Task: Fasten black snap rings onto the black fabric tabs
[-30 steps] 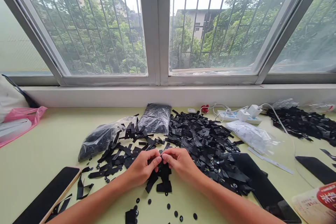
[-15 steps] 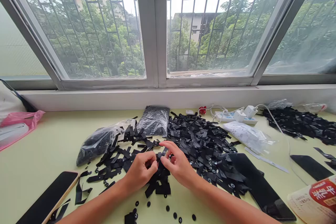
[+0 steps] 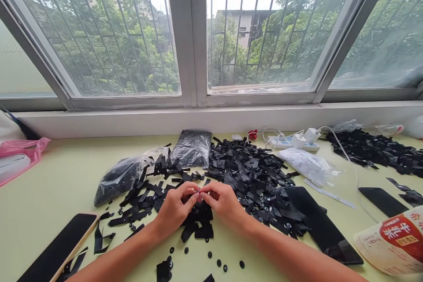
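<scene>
My left hand [image 3: 175,207] and my right hand [image 3: 226,205] meet at the middle of the table, fingertips touching. Both are closed in a pinch on something small, mostly covered by the fingers, that I cannot make out. Just below them lie several short black fabric strips [image 3: 202,230]. A big heap of such black strips with small round discs [image 3: 244,167] spreads behind and to the right of my right hand. More loose strips [image 3: 142,202] lie left of my left hand. Several small black round discs [image 3: 209,254] are scattered nearer to me, between my forearms.
Two plastic bags of black pieces [image 3: 119,180] [image 3: 191,149] stand behind the strips. A phone [image 3: 56,249] lies at left, a dark tablet-like slab [image 3: 322,224] at right. Beyond are a bottle [image 3: 393,242], a white-filled bag [image 3: 307,165], a power strip [image 3: 280,143] and another black heap [image 3: 373,150].
My right hand's fingers have closed from a spread pose and come together with my left hand's fingertips. The whole view has shifted slightly.
</scene>
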A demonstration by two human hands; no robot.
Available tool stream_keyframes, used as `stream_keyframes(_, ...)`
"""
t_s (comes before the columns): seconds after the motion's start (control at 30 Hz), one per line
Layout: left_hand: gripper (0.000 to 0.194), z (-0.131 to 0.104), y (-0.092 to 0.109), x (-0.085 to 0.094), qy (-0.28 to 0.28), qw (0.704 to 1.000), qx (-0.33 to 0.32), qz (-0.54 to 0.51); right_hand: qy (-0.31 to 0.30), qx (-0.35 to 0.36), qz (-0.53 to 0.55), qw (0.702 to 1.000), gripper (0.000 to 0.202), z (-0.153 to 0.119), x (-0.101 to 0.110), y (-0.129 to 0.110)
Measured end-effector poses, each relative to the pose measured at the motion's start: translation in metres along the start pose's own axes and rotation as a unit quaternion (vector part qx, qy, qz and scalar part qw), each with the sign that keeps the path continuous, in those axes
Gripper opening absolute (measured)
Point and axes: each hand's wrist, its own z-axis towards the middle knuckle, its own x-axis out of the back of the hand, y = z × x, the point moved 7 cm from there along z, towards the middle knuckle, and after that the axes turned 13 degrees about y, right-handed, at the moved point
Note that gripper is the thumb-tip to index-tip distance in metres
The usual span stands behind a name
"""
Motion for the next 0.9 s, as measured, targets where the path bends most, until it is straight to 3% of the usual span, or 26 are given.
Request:
stream_keyframes(0.17, 0.030, 0.000, 0.001, 0.001, 0.010, 0.998, -0.004, 0.068, 0.013, 0.032, -0.036, 0.999, 0.016, 0.000, 0.004, -0.003)
stream_keyframes(0.3, 0.024, -0.001, 0.013, 0.001, 0.024, 0.989, -0.094, 0.115, 0.008, 0.054, -0.039, 0.998, 0.016, -0.002, 0.004, -0.008)
stream_keyframes(0.4, 0.019, -0.002, 0.025, 0.009, 0.095, 0.972, -0.162, 0.138, 0.032, 0.064, -0.069, 0.995, 0.019, 0.004, 0.012, -0.014)
stream_keyframes(0.47, 0.017, -0.002, 0.027, 0.017, 0.155, 0.963, -0.167, 0.146, 0.077, 0.059, -0.137, 0.986, 0.022, 0.015, 0.028, -0.016)
stream_keyframes(0.53, 0.016, -0.002, 0.024, 0.026, 0.208, 0.957, -0.146, 0.142, 0.119, 0.055, -0.256, 0.958, 0.023, 0.031, 0.050, -0.015)
stream_keyframes(0.63, 0.016, -0.001, 0.015, 0.042, 0.296, 0.942, -0.103, 0.118, 0.135, 0.059, -0.457, 0.877, 0.027, 0.054, 0.083, -0.004)
stream_keyframes(0.7, 0.012, -0.001, 0.007, 0.050, 0.348, 0.929, -0.080, 0.102, 0.137, 0.031, -0.546, 0.826, 0.028, 0.064, 0.105, 0.010)
stream_keyframes(0.73, 0.020, 0.000, 0.004, 0.052, 0.362, 0.924, -0.073, 0.098, 0.126, 0.016, -0.572, 0.810, 0.028, 0.067, 0.112, 0.019)
stream_keyframes(0.83, 0.048, 0.002, 0.002, 0.050, 0.358, 0.925, -0.076, 0.100, 0.077, -0.010, -0.592, 0.802, 0.021, 0.071, 0.124, 0.041)
stream_keyframes(0.9, 0.049, 0.002, 0.005, 0.047, 0.341, 0.930, -0.091, 0.105, 0.078, -0.005, -0.563, 0.823, 0.020, 0.073, 0.126, 0.043)
